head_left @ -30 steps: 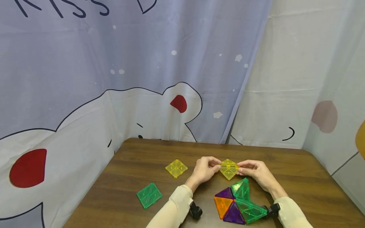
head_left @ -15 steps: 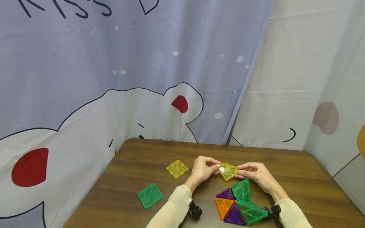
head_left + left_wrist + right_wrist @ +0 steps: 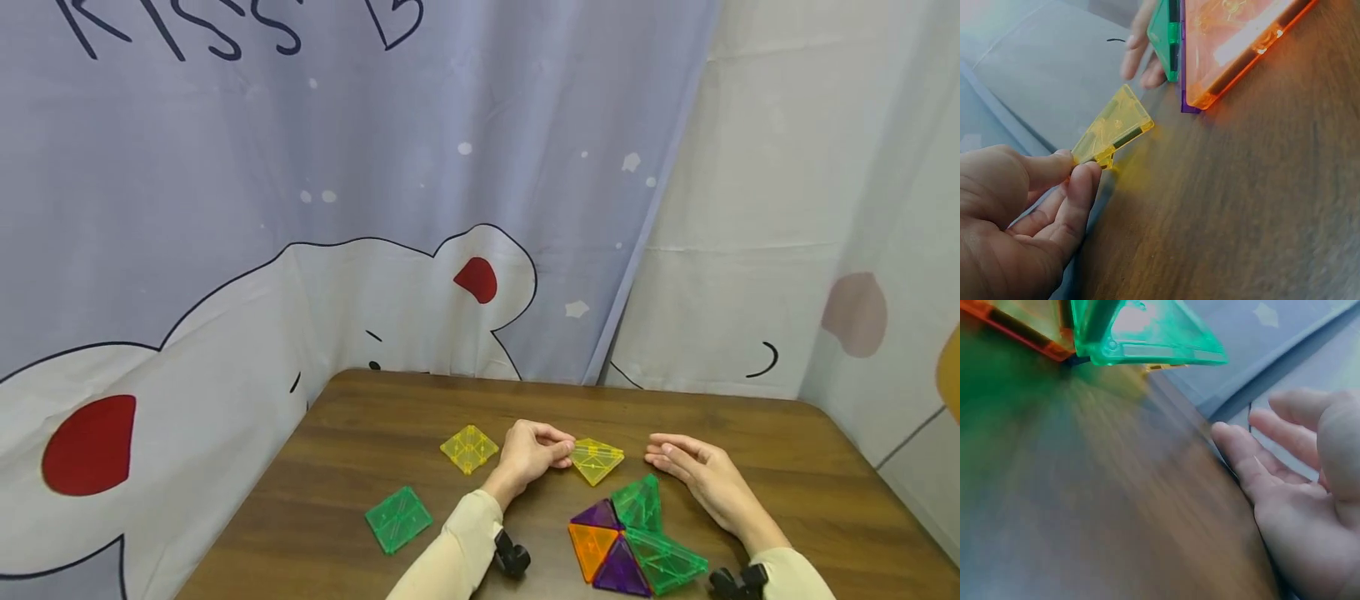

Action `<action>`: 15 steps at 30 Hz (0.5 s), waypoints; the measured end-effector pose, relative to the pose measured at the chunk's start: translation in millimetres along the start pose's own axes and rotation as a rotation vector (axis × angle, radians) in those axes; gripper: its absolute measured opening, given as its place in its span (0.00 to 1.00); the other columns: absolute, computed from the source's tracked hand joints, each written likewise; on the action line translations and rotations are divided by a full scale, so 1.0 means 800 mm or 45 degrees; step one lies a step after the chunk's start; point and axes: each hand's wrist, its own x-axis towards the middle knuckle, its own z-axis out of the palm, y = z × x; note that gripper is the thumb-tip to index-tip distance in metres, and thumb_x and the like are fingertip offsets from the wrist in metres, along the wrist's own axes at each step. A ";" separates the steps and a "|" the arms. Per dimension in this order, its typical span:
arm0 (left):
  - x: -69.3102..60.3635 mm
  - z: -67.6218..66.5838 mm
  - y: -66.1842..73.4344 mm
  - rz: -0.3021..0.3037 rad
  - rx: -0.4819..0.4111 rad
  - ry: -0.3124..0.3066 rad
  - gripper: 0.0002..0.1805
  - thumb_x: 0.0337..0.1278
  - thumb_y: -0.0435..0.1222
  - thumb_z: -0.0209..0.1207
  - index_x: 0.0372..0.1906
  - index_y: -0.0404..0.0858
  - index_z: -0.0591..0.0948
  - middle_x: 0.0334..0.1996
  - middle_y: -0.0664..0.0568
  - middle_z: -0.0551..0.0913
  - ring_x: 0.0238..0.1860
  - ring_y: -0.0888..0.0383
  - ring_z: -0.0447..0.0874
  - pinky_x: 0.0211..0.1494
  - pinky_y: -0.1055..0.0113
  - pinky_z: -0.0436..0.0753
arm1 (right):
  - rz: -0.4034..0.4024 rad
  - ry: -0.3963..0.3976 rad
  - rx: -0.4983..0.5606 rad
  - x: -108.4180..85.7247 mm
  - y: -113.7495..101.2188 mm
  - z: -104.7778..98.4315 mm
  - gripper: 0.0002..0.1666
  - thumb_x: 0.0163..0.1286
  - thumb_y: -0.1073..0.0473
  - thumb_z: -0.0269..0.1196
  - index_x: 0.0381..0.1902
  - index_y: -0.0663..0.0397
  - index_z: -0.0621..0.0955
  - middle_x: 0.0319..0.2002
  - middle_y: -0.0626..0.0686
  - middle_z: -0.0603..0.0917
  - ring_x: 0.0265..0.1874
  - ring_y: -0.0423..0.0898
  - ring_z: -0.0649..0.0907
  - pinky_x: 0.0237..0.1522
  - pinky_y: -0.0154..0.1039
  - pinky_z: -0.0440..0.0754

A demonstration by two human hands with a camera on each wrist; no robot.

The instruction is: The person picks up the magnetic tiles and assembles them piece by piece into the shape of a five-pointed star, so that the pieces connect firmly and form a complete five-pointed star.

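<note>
My left hand pinches the left corner of translucent yellow magnetic tiles between thumb and fingertips. In the left wrist view a triangular yellow face points away from the thumb, with another yellow edge partly hidden beneath it. To the right, apart from the yellow tiles, my right hand holds nothing; its fingers are loosely extended, as the right wrist view of that hand also shows. Nearer the body stands a joined cluster of green tiles, purple tiles and an orange tile.
Left of the left forearm lie a yellow diamond-shaped tile piece and a green square tile piece on the wooden table. A printed curtain hangs behind the table's far edge. A black wrist camera sits on the left sleeve.
My right hand has let go of the yellow tiles' right corner and moved away to the right. The left hand keeps its pinch, and the yellow tiles have tilted. The view has shifted slightly.
</note>
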 end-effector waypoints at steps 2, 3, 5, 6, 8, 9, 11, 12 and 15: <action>-0.002 0.001 -0.002 -0.021 -0.019 0.008 0.04 0.68 0.28 0.74 0.43 0.32 0.95 0.34 0.46 0.95 0.32 0.48 0.97 0.39 0.61 0.94 | 0.022 0.027 0.045 -0.016 -0.001 -0.007 0.32 0.93 0.60 0.54 0.78 0.84 0.65 0.66 0.62 0.87 0.64 0.45 0.89 0.66 0.35 0.85; -0.002 0.002 -0.003 -0.026 -0.025 0.010 0.04 0.68 0.28 0.74 0.43 0.32 0.95 0.34 0.46 0.95 0.33 0.48 0.97 0.39 0.61 0.94 | 0.027 0.037 0.064 -0.025 -0.001 -0.010 0.31 0.92 0.61 0.53 0.78 0.82 0.66 0.66 0.58 0.87 0.64 0.44 0.89 0.66 0.34 0.84; -0.003 0.002 -0.004 -0.031 -0.033 0.012 0.04 0.69 0.28 0.74 0.44 0.32 0.95 0.34 0.46 0.95 0.33 0.47 0.97 0.40 0.61 0.94 | 0.018 0.055 0.101 -0.044 -0.002 -0.014 0.28 0.93 0.62 0.52 0.77 0.80 0.69 0.65 0.54 0.88 0.64 0.43 0.88 0.66 0.33 0.84; -0.003 0.002 -0.004 -0.029 -0.034 0.011 0.04 0.69 0.28 0.74 0.44 0.32 0.95 0.34 0.45 0.95 0.33 0.47 0.97 0.40 0.60 0.94 | 0.006 0.057 0.117 -0.054 -0.002 -0.015 0.26 0.93 0.63 0.51 0.77 0.78 0.70 0.65 0.53 0.88 0.64 0.42 0.88 0.66 0.33 0.84; -0.003 0.002 -0.004 -0.025 -0.037 0.006 0.04 0.69 0.28 0.74 0.44 0.31 0.95 0.35 0.45 0.95 0.33 0.47 0.97 0.40 0.60 0.94 | -0.014 0.069 0.148 -0.073 -0.002 -0.017 0.23 0.93 0.64 0.49 0.75 0.72 0.74 0.65 0.51 0.88 0.64 0.42 0.88 0.65 0.32 0.84; -0.003 0.002 -0.004 -0.022 -0.036 0.006 0.04 0.69 0.28 0.74 0.44 0.32 0.95 0.35 0.45 0.95 0.33 0.47 0.97 0.40 0.60 0.94 | -0.021 0.078 0.175 -0.082 -0.002 -0.017 0.22 0.93 0.64 0.48 0.74 0.69 0.76 0.64 0.51 0.88 0.64 0.43 0.88 0.65 0.32 0.84; -0.002 0.001 -0.003 -0.016 -0.034 0.005 0.04 0.69 0.28 0.74 0.43 0.32 0.95 0.35 0.45 0.95 0.33 0.47 0.97 0.41 0.60 0.94 | -0.019 0.107 0.193 -0.099 -0.002 -0.015 0.21 0.94 0.64 0.46 0.71 0.60 0.80 0.63 0.51 0.88 0.63 0.42 0.89 0.64 0.32 0.85; -0.002 0.001 -0.003 -0.013 -0.032 0.005 0.04 0.69 0.28 0.74 0.43 0.32 0.95 0.35 0.45 0.95 0.33 0.48 0.97 0.41 0.60 0.94 | -0.011 0.127 0.193 -0.106 -0.002 -0.013 0.21 0.94 0.64 0.45 0.70 0.57 0.81 0.63 0.51 0.88 0.62 0.42 0.89 0.63 0.31 0.85; -0.002 -0.002 -0.003 -0.014 -0.033 0.005 0.03 0.69 0.28 0.74 0.43 0.32 0.95 0.36 0.44 0.95 0.33 0.48 0.97 0.41 0.60 0.94 | 0.037 0.208 0.113 -0.127 -0.005 0.002 0.19 0.94 0.63 0.48 0.69 0.55 0.81 0.61 0.49 0.87 0.59 0.42 0.89 0.60 0.31 0.87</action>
